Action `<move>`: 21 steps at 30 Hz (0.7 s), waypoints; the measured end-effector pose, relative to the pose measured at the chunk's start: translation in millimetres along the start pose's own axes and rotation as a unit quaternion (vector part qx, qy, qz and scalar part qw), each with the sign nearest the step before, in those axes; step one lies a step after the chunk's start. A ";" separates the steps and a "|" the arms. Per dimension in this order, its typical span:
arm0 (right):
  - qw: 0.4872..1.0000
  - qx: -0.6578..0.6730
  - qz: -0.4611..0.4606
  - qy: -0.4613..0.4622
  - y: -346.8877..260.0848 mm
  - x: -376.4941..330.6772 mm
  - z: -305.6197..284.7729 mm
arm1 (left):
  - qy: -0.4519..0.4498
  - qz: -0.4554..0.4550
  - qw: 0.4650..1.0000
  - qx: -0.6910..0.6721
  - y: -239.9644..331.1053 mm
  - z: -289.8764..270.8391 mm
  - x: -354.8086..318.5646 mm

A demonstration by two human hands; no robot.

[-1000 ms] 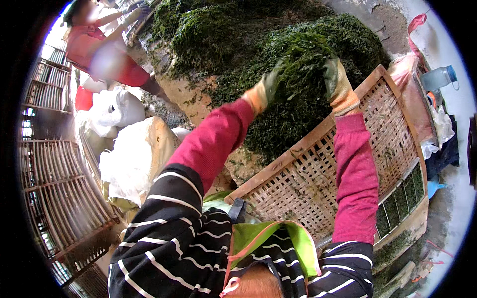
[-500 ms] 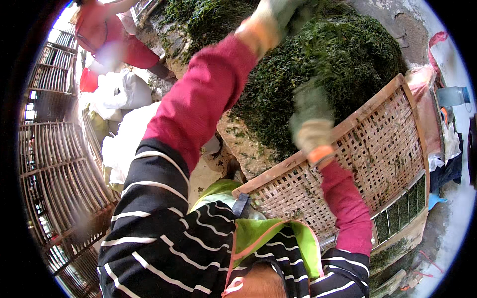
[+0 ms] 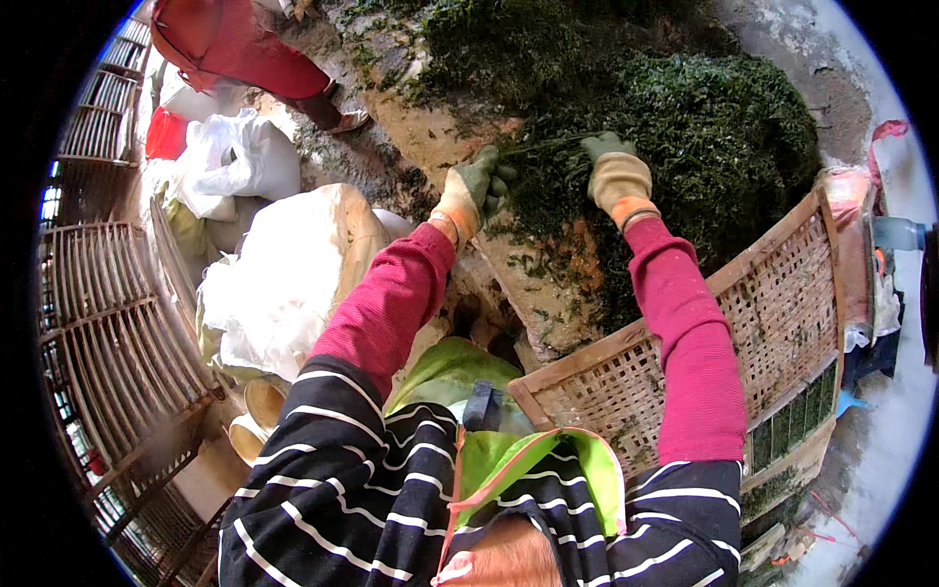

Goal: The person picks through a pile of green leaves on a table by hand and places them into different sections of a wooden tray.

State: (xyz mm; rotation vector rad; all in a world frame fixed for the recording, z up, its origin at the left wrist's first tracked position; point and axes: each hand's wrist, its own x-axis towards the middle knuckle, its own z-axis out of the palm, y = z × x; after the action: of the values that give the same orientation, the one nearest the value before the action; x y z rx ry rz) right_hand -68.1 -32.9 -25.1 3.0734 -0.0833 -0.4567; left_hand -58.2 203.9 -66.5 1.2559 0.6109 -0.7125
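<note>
A slatted rack (image 3: pixel 122 333) lines the far left of your view, its bars curving toward the rim. Beside it, a white bag (image 3: pixel 245 161) sits behind a larger pale sack (image 3: pixel 293 269), both brightly lit. A co-worker in red (image 3: pixel 235 49) stands above them, head out of frame. Your left hand (image 3: pixel 471 191), in a green-and-cream glove with an orange cuff, is raised at the near edge of a tan slab (image 3: pixel 536 286), fingers curled closed on the end of a green strand (image 3: pixel 543 146). The strand, thin and faint against the dark background, appears to stretch taut to your right hand (image 3: pixel 620 176), gloved alike and clenched on its other end. The two hands are well apart, level across the slab. Just right of them, the greens (image 3: pixel 729 142) rise in a dark, tangled heap. Below the heap, a woven tray (image 3: pixel 782 308) leans at a slant, partly covered by your magenta right sleeve (image 3: pixel 690 342). At far right lies a clear bottle (image 3: pixel 898 233).
</note>
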 end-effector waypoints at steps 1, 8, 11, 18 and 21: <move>0.994 0.030 0.053 -0.093 -0.5 10.0 -18.0 | 0.014 0.011 0.998 0.052 3.7 -9.5 0.3; 0.769 0.608 0.192 0.053 104.2 -56.7 -86.5 | -0.015 0.024 0.999 0.018 -1.3 -37.5 33.4; 0.619 0.760 0.077 0.183 124.2 -88.1 -122.9 | -0.044 0.060 0.992 0.099 11.5 -18.2 12.0; 0.506 0.849 0.077 0.135 160.6 -103.5 -43.4 | -0.185 0.191 0.964 -0.010 63.4 64.4 -31.0; 0.453 0.875 0.130 0.110 172.5 -103.1 -10.8 | -0.255 0.209 0.944 -0.009 94.7 124.2 -34.7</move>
State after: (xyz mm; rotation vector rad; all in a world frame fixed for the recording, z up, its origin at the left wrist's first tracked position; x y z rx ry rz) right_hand -171.8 -198.9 22.1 4.4292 -2.4909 0.6306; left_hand -4.7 102.0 44.6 1.0746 -0.0770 -0.6336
